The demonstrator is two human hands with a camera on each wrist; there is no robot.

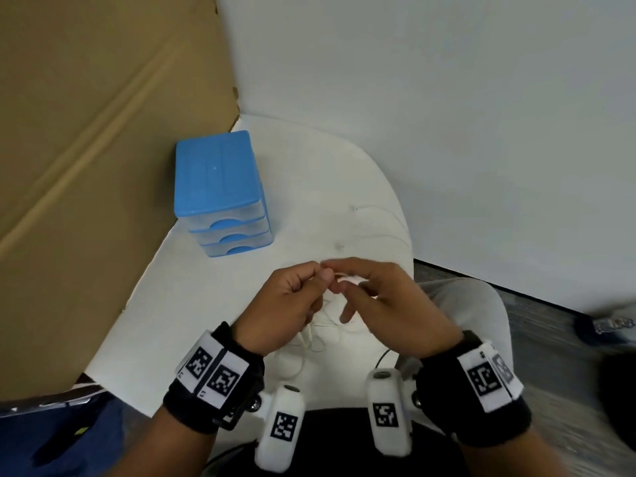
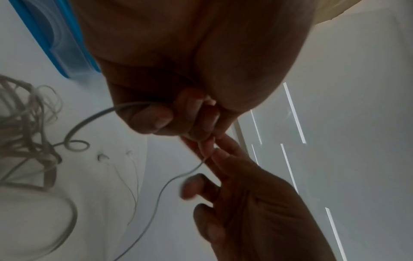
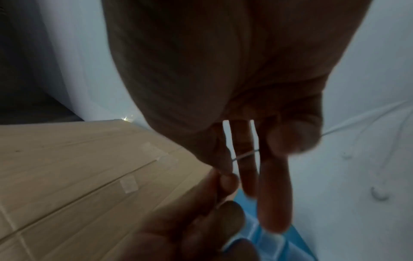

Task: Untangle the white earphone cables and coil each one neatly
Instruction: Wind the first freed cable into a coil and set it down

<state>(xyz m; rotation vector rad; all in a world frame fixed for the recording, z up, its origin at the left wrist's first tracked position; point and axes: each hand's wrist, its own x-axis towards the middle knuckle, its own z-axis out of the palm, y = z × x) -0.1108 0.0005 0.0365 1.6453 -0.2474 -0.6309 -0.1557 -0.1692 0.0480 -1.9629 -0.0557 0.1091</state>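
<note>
Both hands are meeting fingertip to fingertip above the near part of the white bench. The left hand is pinching a thin white strand of the earphone cables between thumb and curled fingers. The right hand is pinching the same strand just beside it with thumb and forefinger, its other fingers sticking out straight and spread.

In the left wrist view the held strand is running from the pinch leftward in a curve down to a small loop, and a second length is trailing from the right hand's fingertips down toward the near edge. Most of the cable is lying in a loose tangle on the bench under and near the hands, strands crossing every way with no single long axis. Two earbuds are resting on the bench farther out, their thin leads running off to the right.

A blue-topped drawer unit with three clear drawers is standing on the bench to the far left, well apart from the tangle. A big cardboard sheet is leaning along the left side, and white walls are closing the far corner.
</note>
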